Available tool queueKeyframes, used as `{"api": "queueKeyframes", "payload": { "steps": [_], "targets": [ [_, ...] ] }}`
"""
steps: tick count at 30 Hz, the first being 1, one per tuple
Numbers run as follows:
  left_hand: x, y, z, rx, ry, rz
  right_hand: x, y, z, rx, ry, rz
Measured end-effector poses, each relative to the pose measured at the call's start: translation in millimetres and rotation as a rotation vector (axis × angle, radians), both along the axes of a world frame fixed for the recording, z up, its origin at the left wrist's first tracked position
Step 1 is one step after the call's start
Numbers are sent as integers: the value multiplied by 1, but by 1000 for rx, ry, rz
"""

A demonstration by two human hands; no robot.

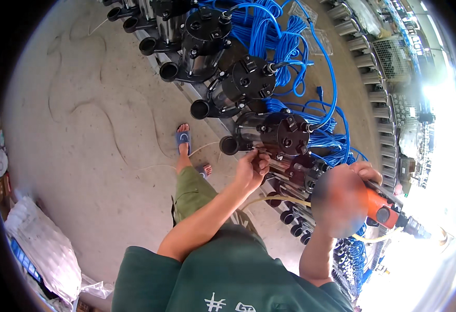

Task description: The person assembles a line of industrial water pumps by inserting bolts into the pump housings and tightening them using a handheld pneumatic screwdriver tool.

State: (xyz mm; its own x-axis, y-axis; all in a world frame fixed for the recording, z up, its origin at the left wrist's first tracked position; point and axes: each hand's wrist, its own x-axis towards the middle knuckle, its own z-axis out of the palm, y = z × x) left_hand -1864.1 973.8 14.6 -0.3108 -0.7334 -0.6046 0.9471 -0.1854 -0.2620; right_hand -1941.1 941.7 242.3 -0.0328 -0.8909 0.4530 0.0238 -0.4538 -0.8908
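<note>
My left hand (252, 169) reaches to the side of a black and steel pump (277, 135), fingers pinched at its body near the black outlet pipe; I cannot tell if a small part is between them. My right hand (350, 195) grips an orange pneumatic screwdriver (384, 210), held to the right of a darker pump (303, 174) that lies just below the first. A yellowish air hose (275, 200) runs from the tool under my left forearm.
A row of similar pumps (207, 39) runs diagonally up to the left, with coils of blue cable (285, 36) behind them. Steel cylinders (376, 96) line the right. My sandalled foot (184, 140) stands on the concrete floor. White sacks (43, 244) lie lower left.
</note>
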Motion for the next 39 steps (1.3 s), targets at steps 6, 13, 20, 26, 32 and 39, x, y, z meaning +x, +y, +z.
{"api": "queueKeyframes", "payload": {
  "steps": [6,13,20,26,32,39],
  "targets": [
    [1,1,-4,17,-64,-9,-5,4,-6,28,-13,-33],
    [0,0,-5,-16,-21,28,5,3,-14,10,-42,-8],
    [1,-1,-3,11,-38,5,15,-3,-34,135,0,58],
    [3,-4,-13,-5,-24,-49,7,-13,-48,151,-21,156],
    [11,-8,-14,6,-16,-83,18,-11,-36,124,184,102],
    [40,-5,9,-30,-671,-500,14,-8,-40,216,115,72]
  ]
}}
